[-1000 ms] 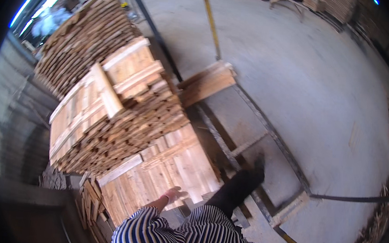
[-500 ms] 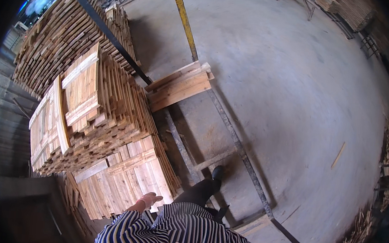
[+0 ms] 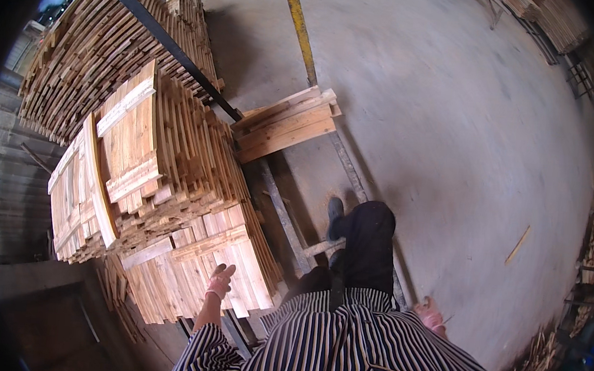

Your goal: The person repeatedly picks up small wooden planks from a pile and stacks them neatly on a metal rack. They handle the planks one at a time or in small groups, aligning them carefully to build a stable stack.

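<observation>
My left hand [image 3: 219, 282], in a light glove, hovers over the near end of a low stack of wooden panels [image 3: 216, 263]. Its fingers are loosely bent and apart, with nothing visible in them. On my other side, my right hand [image 3: 430, 316], also gloved, hangs out by my hip near the metal cart frame [image 3: 350, 165]. Its fingers look loose and no object shows in them. Across the frame's far end lie several wooden boards [image 3: 284, 133]. One of my legs is forward, bent at the knee over the frame.
A taller pile of wooden panels [image 3: 204, 153] stands at left, with a loose slat [image 3: 100, 179] across its top. Behind it rises another high wood stack [image 3: 103, 62]. A yellow post [image 3: 297, 26] stands at the frame's far end. A thin wood strip [image 3: 518, 245] lies on the concrete floor.
My right hand has come into view at the right. My left hand has shifted slightly up and left, and my leg has stepped forward over the frame.
</observation>
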A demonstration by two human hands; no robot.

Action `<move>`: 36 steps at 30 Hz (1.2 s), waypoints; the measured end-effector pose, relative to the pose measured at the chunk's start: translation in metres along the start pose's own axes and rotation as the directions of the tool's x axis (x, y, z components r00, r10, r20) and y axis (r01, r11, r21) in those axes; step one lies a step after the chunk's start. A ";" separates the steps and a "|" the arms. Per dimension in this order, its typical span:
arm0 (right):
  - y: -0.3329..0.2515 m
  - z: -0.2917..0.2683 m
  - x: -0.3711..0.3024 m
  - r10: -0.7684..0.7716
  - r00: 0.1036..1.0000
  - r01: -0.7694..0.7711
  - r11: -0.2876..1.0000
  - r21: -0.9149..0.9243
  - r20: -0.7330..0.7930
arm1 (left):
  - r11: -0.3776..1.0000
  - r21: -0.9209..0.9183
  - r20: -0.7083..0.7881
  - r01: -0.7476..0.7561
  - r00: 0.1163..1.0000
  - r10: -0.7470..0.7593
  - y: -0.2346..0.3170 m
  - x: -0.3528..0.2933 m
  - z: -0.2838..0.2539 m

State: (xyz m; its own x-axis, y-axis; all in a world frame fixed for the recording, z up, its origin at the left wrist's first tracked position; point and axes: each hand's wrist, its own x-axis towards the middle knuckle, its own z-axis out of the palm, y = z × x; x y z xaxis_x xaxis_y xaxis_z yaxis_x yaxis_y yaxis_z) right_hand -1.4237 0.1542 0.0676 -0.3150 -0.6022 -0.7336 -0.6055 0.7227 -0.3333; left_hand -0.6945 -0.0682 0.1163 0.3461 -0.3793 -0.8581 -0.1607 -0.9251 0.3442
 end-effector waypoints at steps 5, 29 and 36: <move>-0.159 -0.071 0.084 0.107 0.993 -0.109 0.994 0.024 0.050 | 0.990 0.105 -0.046 -0.090 0.994 0.096 -0.009 0.070 -0.019; -0.610 0.080 0.521 -0.130 0.840 0.016 0.976 0.215 0.526 | 0.760 0.078 0.230 -0.645 0.753 0.616 0.554 0.547 0.102; -0.619 0.225 0.662 -0.277 0.744 -0.124 0.837 0.532 0.609 | 0.716 0.404 0.481 -0.569 0.798 0.363 0.630 0.656 0.212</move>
State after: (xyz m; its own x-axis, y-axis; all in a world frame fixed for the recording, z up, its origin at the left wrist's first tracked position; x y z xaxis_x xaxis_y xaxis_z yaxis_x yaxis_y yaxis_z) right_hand -1.0933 -0.6152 -0.3449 0.3782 -0.4411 -0.8139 -0.0791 0.8606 -0.5032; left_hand -0.7647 -0.8957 -0.3109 -0.2268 -0.6293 -0.7433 -0.6857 -0.4388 0.5807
